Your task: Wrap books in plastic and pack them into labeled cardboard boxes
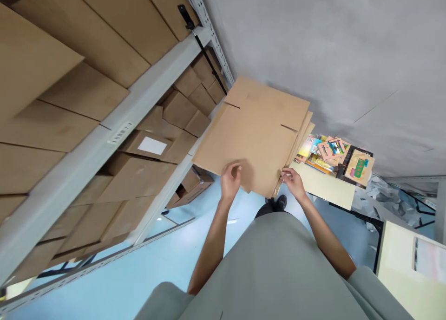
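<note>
L hand [230,182] is curling at near edge of flat brown cardboard stack [259,132], can't tell if gripping; R hand [293,182], apart from L, is pinching stack's RH edge.

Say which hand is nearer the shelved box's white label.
Left. The left hand is right of the white label, at the near edge of the flattened cardboard box; the right hand is farther right, at its right edge.

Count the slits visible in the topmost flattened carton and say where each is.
2: the left slit and right slit, cutting in from opposite edges of the carton. The left hand may hide more.
</note>
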`<state>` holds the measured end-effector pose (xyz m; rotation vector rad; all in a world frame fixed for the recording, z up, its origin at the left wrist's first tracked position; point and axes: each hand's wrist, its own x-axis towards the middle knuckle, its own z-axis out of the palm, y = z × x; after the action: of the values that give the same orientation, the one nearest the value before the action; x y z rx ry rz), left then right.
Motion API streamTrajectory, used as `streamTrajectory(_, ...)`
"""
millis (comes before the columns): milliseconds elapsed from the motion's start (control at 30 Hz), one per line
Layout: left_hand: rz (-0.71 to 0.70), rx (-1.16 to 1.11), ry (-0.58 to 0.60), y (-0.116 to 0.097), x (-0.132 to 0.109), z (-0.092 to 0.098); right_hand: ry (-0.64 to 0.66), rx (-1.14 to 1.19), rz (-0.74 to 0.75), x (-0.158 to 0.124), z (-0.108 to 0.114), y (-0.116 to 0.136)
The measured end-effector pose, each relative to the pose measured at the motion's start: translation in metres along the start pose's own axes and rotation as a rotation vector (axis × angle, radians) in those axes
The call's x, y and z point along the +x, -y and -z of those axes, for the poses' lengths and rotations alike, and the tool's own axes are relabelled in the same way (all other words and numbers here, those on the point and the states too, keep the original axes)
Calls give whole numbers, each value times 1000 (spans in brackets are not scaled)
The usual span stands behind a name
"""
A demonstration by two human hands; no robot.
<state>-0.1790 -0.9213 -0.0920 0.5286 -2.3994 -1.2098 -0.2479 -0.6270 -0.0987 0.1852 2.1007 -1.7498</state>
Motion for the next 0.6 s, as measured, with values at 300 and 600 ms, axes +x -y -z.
streamTrajectory(300, -82, 84, 290, -33, -64, -17, 56, 104, -70, -21, -5, -13)
streamTrajectory(600, -340, 200, 555, -10, -49, -8, -54, -32, -111, -58, -34, -29)
